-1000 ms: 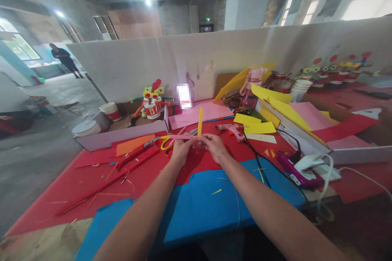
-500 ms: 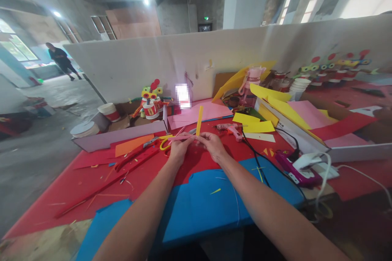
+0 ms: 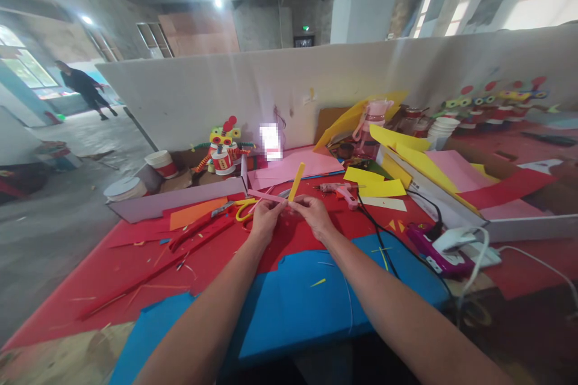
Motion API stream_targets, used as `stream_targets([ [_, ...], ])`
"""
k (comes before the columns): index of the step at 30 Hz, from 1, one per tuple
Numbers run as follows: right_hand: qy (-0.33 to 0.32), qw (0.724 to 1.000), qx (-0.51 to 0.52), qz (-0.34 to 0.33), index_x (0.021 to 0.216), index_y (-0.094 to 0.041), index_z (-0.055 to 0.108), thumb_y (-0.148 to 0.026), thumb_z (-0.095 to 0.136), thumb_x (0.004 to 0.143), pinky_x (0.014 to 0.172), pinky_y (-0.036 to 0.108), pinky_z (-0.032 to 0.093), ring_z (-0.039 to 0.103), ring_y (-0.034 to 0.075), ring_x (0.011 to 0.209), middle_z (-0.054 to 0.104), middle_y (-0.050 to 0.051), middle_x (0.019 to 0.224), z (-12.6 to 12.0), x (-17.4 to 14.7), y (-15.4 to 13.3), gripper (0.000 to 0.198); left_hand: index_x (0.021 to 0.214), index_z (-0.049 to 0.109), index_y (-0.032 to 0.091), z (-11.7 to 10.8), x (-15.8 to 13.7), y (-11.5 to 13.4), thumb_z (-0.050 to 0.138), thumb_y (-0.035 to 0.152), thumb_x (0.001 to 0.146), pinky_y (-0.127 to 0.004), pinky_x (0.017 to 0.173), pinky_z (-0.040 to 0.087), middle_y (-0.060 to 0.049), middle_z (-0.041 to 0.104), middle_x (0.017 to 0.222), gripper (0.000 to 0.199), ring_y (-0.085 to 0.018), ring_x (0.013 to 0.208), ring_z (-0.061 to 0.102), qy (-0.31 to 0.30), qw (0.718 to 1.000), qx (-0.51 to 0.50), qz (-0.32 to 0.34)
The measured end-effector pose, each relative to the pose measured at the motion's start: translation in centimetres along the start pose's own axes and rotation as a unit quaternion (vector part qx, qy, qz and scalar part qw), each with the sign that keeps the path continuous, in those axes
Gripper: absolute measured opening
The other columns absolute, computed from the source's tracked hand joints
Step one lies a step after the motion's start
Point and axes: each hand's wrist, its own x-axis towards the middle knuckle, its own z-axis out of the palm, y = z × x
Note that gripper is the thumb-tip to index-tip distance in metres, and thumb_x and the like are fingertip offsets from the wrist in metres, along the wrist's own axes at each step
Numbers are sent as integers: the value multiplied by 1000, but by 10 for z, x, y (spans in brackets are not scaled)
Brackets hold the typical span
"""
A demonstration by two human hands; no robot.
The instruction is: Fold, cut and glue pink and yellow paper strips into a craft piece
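A pink paper strip (image 3: pixel 265 195) and a yellow paper strip (image 3: pixel 297 181) meet at my fingertips, over the red part of the table. My left hand (image 3: pixel 265 221) is closed, pinching the joined ends from the left, where the pink strip points out. From the other side, my right hand (image 3: pixel 315 216) pinches the foot of the yellow strip, which stands up and leans right. Fingers cover how the ends join. Yellow-handled scissors (image 3: pixel 242 212) lie just left of my left hand, and a pink glue gun (image 3: pixel 341 192) rests right of my right hand.
Blue sheet (image 3: pixel 311 307) covers the near edge. A utility knife (image 3: pixel 222 209) and paper scraps lie left. Paper-cup robot figures (image 3: pixel 222 153) stand in a shallow box. Right are yellow cards (image 3: pixel 382 183), a purple power strip (image 3: pixel 440 252) with cables, and a box of coloured paper (image 3: pixel 460 171).
The yellow strip has tipped to the right, and the pink strip's free end has risen on the left. Both hands stay nearly in place. A person in the far left background has shifted.
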Motion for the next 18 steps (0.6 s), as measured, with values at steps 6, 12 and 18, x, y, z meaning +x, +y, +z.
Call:
stream_targets([
  [6, -6, 999, -16, 28, 68, -16, 66, -50, 84, 49, 62, 31, 54, 62, 15, 55, 66, 1, 58, -4, 2, -1, 42, 62, 66, 16, -4, 3, 7, 79, 32, 63, -24, 53, 36, 1, 61, 56, 20, -13, 54, 50, -4, 984, 158, 82],
  [12, 42, 999, -13, -11, 66, -17, 66, -53, 78, 57, 63, 31, 53, 65, 19, 62, 70, 4, 63, 1, 0, 2, 39, 69, 62, 17, 3, -3, 6, 79, 40, 64, -23, 53, 39, 2, 60, 59, 29, -11, 53, 51, -38, 996, 63, 41],
  [18, 20, 997, 76, 23, 64, -16, 67, -45, 85, 51, 71, 32, 54, 62, 15, 60, 68, 0, 61, 0, -1, 4, 36, 63, 61, 17, 8, -7, 11, 77, 37, 66, -23, 55, 39, 2, 59, 57, 27, -10, 54, 51, -20, 998, 31, 51],
])
